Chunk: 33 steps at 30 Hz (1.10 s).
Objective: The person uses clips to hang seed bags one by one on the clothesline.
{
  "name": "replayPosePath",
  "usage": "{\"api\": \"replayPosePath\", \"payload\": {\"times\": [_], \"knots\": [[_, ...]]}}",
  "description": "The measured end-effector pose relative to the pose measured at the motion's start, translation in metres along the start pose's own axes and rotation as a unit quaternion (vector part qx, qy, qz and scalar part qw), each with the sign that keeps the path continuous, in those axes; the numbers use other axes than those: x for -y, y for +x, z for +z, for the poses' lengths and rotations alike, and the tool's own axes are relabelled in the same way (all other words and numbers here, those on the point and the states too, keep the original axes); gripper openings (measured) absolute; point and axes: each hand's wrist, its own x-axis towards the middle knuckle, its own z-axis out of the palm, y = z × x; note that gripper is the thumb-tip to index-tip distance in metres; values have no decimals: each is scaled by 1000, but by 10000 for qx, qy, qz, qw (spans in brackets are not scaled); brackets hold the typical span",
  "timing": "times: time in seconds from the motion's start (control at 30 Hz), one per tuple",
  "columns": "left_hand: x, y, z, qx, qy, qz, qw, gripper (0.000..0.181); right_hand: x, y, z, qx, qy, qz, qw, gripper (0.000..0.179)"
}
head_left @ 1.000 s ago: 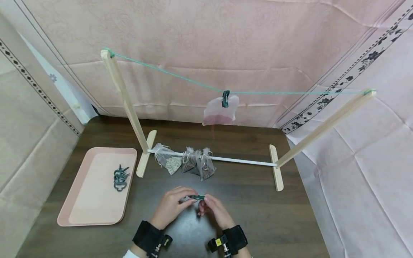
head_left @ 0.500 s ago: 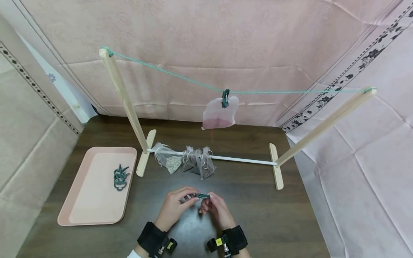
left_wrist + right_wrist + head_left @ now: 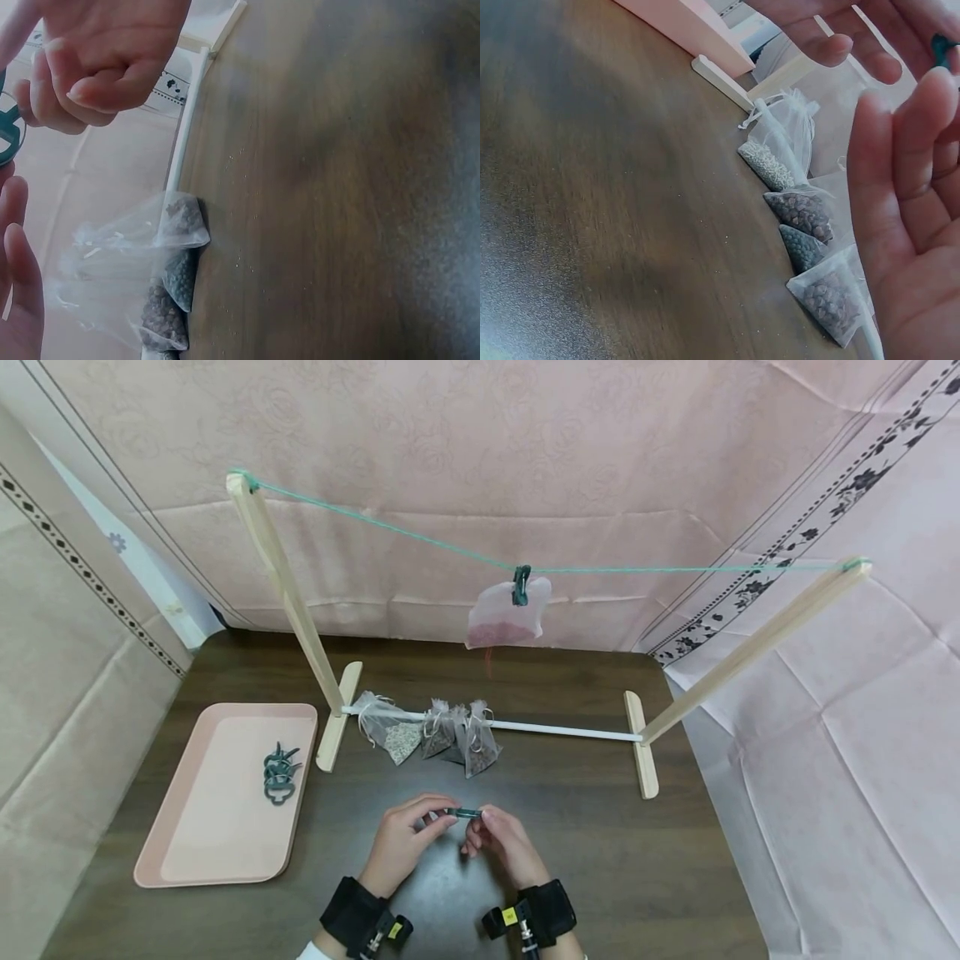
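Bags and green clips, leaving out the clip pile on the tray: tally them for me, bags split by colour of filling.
White-filled bag: 1
Brown-filled bags: 2
Dark green-filled bag: 1
Pink-filled hanging bag: 1
Clip on the hanging bag: 1
Held clip: 1
Total: 7

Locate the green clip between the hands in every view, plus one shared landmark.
Head: green clip below centre, between the left hand and right hand.
Left wrist: green clip at the left edge, upper half.
Right wrist: green clip at the right edge, near the top.
Shared landmark: the mesh bags by the white rod.
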Motion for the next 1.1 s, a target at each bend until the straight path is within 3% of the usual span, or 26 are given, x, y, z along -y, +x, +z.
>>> {"api": "replayPosePath", "payload": {"times": [0.07,0.2,0.4,0.53,0.63,0.77,0.93,1.1], "knots": [[-8,1,-3,14,18,-43,10000,19,23,2,7,-89,92,449,9989,37],[-15,2,-8,39,-26,-97,9999,19,31,3,9,-216,-13,780,9967,38],[-16,1,-11,20,-76,-148,9999,19,40,4,11,-214,-215,846,9960,32],[-16,0,-12,52,9,-286,9996,19,35,4,9,-263,-429,808,9955,33],[-1,-1,-8,68,72,-271,9996,22,29,3,7,-297,-596,772,9948,33],[24,-4,-2,80,105,-21,9999,29,29,2,5,-359,-758,808,9932,31],[31,-4,0,77,92,129,9998,29,39,2,8,-396,-956,690,9922,31],[33,-6,-1,144,155,42,9998,29,45,1,11,-489,-1050,725,9906,33]]}}
